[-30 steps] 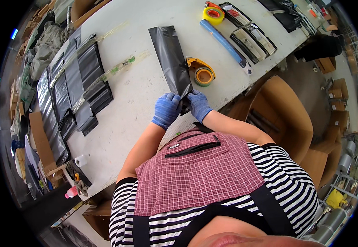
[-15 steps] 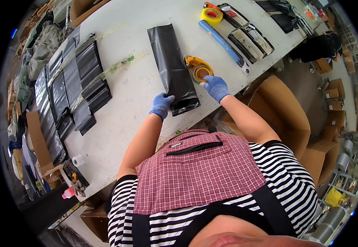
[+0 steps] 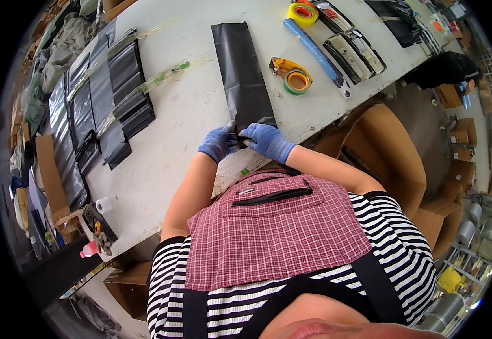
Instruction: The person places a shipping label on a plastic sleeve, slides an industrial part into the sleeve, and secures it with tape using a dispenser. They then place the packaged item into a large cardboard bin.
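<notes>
A long black plastic bag (image 3: 243, 76) lies flat on the white table (image 3: 183, 113), its near end at the table's front edge. My left hand (image 3: 217, 142), in a blue glove, pinches the left corner of that near end. Close beside it my right hand (image 3: 269, 142), gloved alike, grips the same end with thumb and fingers pressed together. The fingers cover most of the bag's near edge. To the right of the bag rests an orange tape dispenser (image 3: 292, 76) with a roll in it, apart from both hands.
Stacked black bags (image 3: 102, 96) lie at the left under strips of clear tape. A blue-wrapped bar (image 3: 316, 56), a yellow tape roll (image 3: 302, 14) and black-framed holders (image 3: 356, 53) occupy the far right. Open cardboard boxes (image 3: 384, 147) stand below the right edge. Another person (image 3: 446, 70) is beyond.
My right hand has left the tape dispenser and moved left onto the bag's near end. The left hand still holds that end. The view has shifted slightly.
</notes>
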Demonstrator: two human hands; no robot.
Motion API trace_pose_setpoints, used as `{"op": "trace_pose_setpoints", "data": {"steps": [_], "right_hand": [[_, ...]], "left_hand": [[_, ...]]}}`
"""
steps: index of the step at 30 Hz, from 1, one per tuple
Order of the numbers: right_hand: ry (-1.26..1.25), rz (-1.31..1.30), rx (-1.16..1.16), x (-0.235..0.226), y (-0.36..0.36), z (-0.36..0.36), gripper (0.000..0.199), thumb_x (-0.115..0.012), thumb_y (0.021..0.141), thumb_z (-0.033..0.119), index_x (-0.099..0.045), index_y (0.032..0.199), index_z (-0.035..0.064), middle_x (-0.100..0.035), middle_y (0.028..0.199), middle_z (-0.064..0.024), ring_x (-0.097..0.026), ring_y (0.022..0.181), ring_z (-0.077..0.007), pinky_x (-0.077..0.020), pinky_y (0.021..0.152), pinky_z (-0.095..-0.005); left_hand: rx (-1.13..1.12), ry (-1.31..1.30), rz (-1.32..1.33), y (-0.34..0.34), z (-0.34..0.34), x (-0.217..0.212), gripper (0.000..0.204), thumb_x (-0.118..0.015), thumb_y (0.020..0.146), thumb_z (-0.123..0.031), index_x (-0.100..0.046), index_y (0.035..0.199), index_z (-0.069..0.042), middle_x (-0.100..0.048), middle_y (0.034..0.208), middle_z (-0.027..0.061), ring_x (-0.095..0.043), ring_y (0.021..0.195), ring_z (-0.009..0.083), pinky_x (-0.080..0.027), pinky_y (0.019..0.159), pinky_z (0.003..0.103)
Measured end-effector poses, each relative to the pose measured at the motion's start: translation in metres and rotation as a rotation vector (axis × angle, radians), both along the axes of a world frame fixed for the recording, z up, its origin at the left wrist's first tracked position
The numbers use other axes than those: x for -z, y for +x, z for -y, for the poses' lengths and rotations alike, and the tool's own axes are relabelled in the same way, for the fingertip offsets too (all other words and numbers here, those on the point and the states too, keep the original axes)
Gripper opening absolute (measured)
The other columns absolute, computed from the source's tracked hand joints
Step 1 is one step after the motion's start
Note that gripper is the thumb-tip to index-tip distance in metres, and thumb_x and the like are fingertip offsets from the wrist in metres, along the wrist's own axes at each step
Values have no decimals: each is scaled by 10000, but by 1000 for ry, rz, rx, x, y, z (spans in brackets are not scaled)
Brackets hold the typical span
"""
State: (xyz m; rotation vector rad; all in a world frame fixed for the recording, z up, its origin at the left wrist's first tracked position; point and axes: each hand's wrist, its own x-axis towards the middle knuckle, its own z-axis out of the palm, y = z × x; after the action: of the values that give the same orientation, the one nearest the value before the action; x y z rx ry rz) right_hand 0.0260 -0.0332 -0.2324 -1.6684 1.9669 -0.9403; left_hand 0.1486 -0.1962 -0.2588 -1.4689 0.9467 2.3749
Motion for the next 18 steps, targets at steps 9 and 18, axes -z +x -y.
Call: {"op": "trace_pose_setpoints", "data": {"steps": [9,18], "right_hand": [[92,-144,-63,-2,6,14,152,-674,831,165,-661,956,79,-627,931,-99,-626,888,-308,-517,776,-412],[150,-85,-80,-11,-1,-35,151,-630,860,167,-610,962,57,-618,899,-144,-623,863,-349,-513,779,-426]], "left_hand": [[73,-177,-78,0,-7,-1,247,-612,954,-273,-631,1066,-54,-692,898,84,-668,722,215,-567,653,343],[103,-305,-29,0,-7,-2,201,-631,944,-229,-639,999,-36,-673,803,70,-661,650,203,-556,551,281]]}}
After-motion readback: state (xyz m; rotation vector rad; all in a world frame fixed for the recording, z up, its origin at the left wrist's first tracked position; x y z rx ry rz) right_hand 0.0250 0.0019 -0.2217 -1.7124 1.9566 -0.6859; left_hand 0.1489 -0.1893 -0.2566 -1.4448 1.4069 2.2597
